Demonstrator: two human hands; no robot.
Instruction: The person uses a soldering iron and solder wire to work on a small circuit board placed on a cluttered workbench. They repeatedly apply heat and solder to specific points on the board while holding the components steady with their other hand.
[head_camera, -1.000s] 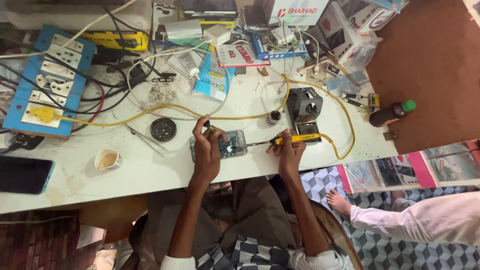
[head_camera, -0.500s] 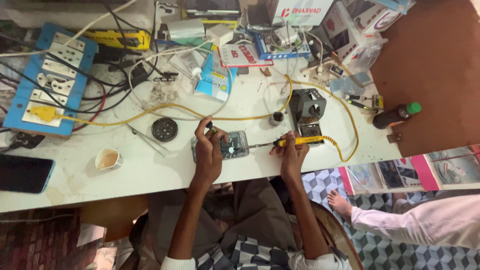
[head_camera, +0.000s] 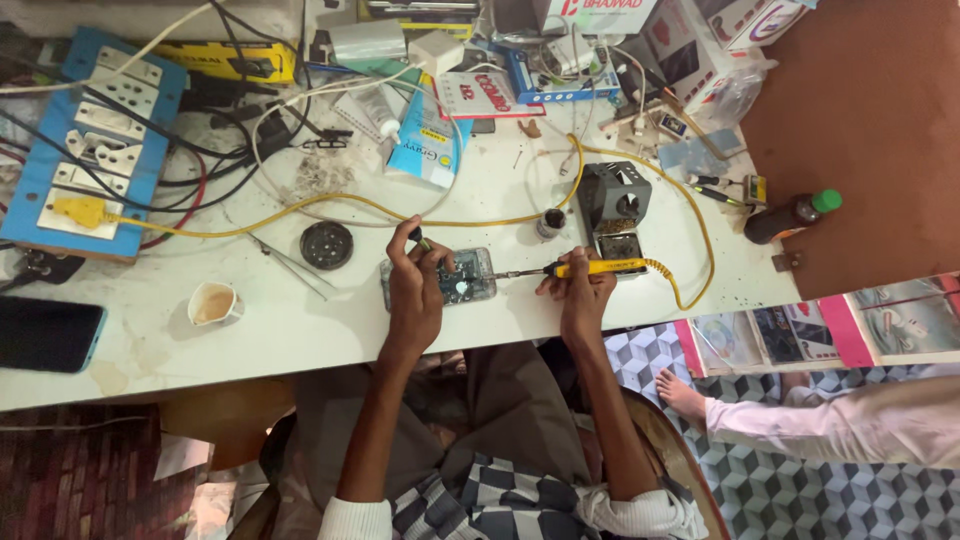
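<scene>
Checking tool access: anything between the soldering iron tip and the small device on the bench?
Nothing visible. The right hand holds the yellow soldering iron level, its tip at the right edge of the small device. The left hand steadies the device from its left side, away from the tip.

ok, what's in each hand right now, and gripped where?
Right hand holds the yellow soldering iron by its handle, tip toward the circuit board. Left hand pinches a small dark tool near its upper end, resting on the board.
</scene>
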